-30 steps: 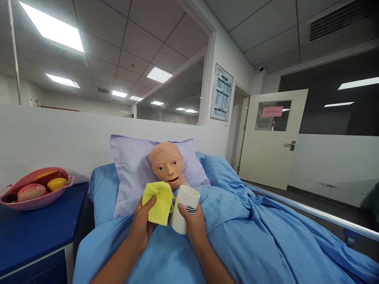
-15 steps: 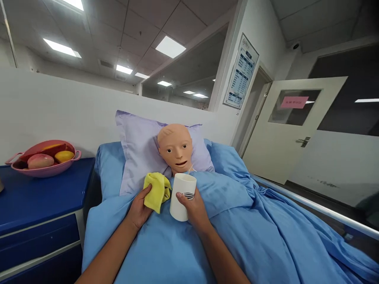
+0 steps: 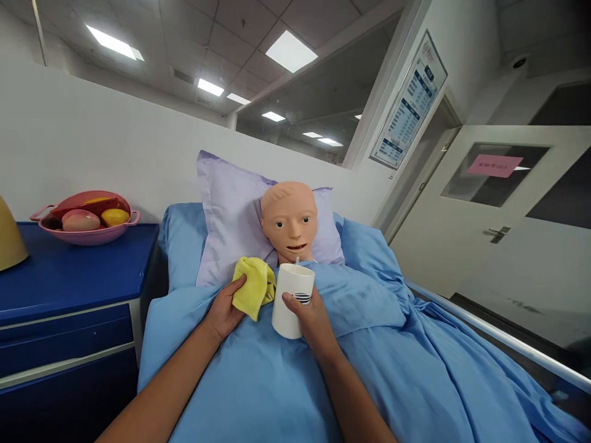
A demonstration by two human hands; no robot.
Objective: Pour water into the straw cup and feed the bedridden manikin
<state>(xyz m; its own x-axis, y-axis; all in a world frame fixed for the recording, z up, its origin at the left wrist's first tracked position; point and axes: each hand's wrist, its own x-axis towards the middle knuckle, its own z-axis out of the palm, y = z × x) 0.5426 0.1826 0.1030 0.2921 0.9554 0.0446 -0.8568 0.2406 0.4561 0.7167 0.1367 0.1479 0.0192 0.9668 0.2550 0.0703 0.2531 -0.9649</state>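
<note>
In the head view, my left hand point(image 3: 226, 309) is closed on a yellow cloth point(image 3: 252, 288), thumb on top, its folds hanging over the blue quilt point(image 3: 364, 307). My right hand point(image 3: 316, 323) wraps round a white cup point(image 3: 287, 307) with black stripes, tilted slightly. A pale straw point(image 3: 297, 261) rises from the cup's far rim, close below the mouth of a manikin point(image 3: 290, 215). The manikin's head rests on a lilac pillow point(image 3: 226, 215), and the quilt covers its body. What the cup holds inside cannot be seen.
At the left stands a blue bedside cabinet point(image 3: 83, 277) bearing a pink basket point(image 3: 96, 236) of fruit. A yellowish rounded object point(image 3: 9, 240) is cut off by the left edge. A bed rail point(image 3: 498, 335) runs along the right side, with an open door point(image 3: 471, 227) beyond.
The view has tilted and shifted, so the scene sits further right and the yellowish object shows more. Both hands keep their holds on the cloth and cup.
</note>
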